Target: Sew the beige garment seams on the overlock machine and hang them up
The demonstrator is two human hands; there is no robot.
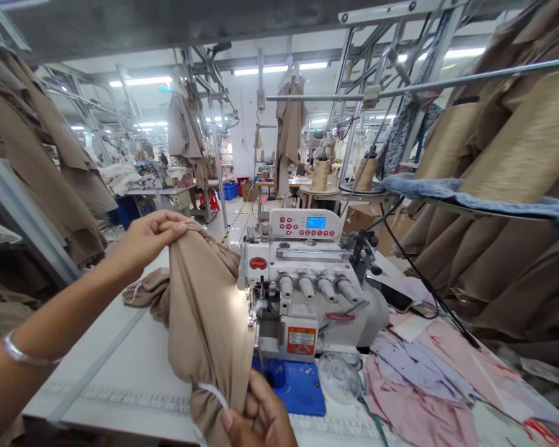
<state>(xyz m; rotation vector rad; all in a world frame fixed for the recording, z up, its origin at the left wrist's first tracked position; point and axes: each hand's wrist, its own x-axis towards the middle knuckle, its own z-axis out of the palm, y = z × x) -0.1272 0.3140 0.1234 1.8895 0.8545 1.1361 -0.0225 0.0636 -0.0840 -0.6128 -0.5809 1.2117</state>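
A brown garment [205, 304] hangs between my two hands, its right edge beside the needle area of a white overlock sewing machine [302, 261]. Up at the garment's top left, my left hand [156, 236] pinches the gathered edge between thumb and fingers. Lower down, my right hand [258, 416] is closed on the garment's near edge, close to a white strip of elastic or tape [212, 392] that lies across the cloth. A lamp lights the cloth near the presser foot. The machine's panel has a lit blue display [315, 222].
Pink and lilac fabric pieces [419, 379] lie right of the machine, with a dark phone [391, 295] behind them. A clear round dish [339, 377] stands by the blue plate [302, 388]. Large thread cones [526, 143] and hanging brown garments crowd the right. A metal post [23, 211] rises at left.
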